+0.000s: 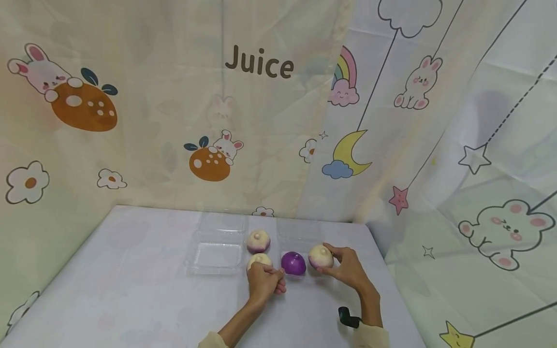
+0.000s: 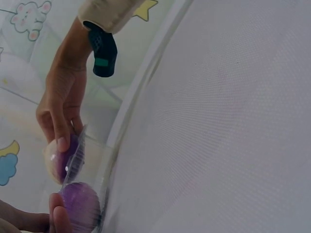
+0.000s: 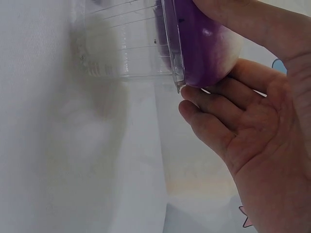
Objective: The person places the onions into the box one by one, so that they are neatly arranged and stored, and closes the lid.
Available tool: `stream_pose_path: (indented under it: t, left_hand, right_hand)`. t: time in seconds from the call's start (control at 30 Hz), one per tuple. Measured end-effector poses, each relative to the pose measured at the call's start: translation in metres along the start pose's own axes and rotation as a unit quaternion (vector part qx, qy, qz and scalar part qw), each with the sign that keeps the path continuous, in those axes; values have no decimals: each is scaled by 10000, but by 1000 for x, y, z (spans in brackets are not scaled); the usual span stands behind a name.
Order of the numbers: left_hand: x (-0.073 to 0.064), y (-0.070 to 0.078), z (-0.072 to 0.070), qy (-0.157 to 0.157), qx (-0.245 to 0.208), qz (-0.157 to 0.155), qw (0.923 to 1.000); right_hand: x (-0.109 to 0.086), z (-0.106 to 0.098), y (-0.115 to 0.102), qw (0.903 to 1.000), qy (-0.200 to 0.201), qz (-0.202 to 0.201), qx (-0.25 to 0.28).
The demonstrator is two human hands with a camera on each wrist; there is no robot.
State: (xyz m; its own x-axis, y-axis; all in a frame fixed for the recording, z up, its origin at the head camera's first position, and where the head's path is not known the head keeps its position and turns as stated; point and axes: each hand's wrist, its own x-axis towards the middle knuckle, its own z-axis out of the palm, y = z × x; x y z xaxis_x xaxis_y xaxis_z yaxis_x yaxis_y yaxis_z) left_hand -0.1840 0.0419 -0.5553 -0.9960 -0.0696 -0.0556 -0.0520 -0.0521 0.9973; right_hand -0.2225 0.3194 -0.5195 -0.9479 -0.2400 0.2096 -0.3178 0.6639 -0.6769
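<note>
My right hand (image 1: 350, 268) holds a round cream-and-purple turnip-like toy (image 1: 321, 256) between thumb and fingers. In the right wrist view this toy (image 3: 204, 48) lies against the rim of a clear plastic container (image 3: 126, 58), with curled fingers beneath it. A purple round toy (image 1: 293, 263) sits in the container, left of the held one. My left hand (image 1: 263, 282) is at the container's front left corner, its fingers curled and pinching the edge. It partly hides another cream-topped toy (image 1: 259, 259); a further one (image 1: 258, 240) stands behind that.
An open clear plastic container (image 1: 217, 253) lies to the left on the white table (image 1: 130, 290). Printed curtains (image 1: 152, 121) hang behind and at the right. A dark wrist device (image 1: 348, 317) sticks out beside the right forearm.
</note>
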Motion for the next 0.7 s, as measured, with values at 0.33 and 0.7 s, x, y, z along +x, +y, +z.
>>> stream_pose_path:
  t: [0.33, 0.7]
  left_hand:
    - [1, -1, 0, 14, 41, -34, 10000]
    - [1, -1, 0, -8, 38, -34, 10000]
  right_hand:
    - [0, 2, -3, 9996, 74, -132, -229]
    - [1, 3, -11, 9980, 79, -200, -594]
